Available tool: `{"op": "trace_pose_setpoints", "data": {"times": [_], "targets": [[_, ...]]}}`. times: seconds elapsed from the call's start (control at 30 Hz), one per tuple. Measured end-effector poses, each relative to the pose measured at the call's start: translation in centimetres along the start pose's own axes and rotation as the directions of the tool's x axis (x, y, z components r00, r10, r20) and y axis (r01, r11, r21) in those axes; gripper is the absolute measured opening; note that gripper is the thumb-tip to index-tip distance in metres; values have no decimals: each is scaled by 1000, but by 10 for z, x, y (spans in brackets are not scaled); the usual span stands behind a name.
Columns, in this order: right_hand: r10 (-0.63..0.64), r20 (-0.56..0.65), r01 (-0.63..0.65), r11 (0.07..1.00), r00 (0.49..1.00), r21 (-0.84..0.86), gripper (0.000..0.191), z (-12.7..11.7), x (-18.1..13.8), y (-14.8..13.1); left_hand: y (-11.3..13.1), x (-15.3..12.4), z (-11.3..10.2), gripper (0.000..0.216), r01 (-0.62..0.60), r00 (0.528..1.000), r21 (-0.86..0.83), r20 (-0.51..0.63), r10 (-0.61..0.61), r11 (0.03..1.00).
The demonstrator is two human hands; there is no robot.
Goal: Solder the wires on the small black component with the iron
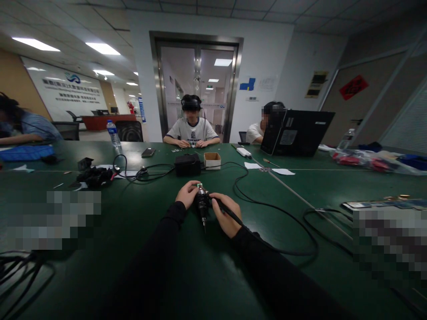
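My left hand and my right hand meet over the green table, both in black sleeves. Between them is a small black tool with a thin tip pointing toward me and a green bit at its top. The left fingers curl around its upper end. The right hand is closed on its side, and a black cable runs from there across the table to the right. The fingertips are partly hidden behind the tool.
Beyond my hands stand a black box, a small cardboard box, a phone and a water bottle. An open laptop sits at right. People sit across the table and at far left. Cables lie at lower left.
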State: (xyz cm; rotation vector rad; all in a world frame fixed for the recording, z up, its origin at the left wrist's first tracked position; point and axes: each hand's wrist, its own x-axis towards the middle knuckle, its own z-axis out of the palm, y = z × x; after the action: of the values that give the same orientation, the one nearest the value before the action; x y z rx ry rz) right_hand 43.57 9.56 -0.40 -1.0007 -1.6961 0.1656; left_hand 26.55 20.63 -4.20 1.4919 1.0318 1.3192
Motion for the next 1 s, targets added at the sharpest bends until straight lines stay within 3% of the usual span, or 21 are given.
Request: {"op": "trace_pose_setpoints", "data": {"times": [1.0], "targets": [[64,-15,-64,998,998,17,20,0,-1,1,5,-2,2,25,-6,1000,-16,-21,6,1000]]}}
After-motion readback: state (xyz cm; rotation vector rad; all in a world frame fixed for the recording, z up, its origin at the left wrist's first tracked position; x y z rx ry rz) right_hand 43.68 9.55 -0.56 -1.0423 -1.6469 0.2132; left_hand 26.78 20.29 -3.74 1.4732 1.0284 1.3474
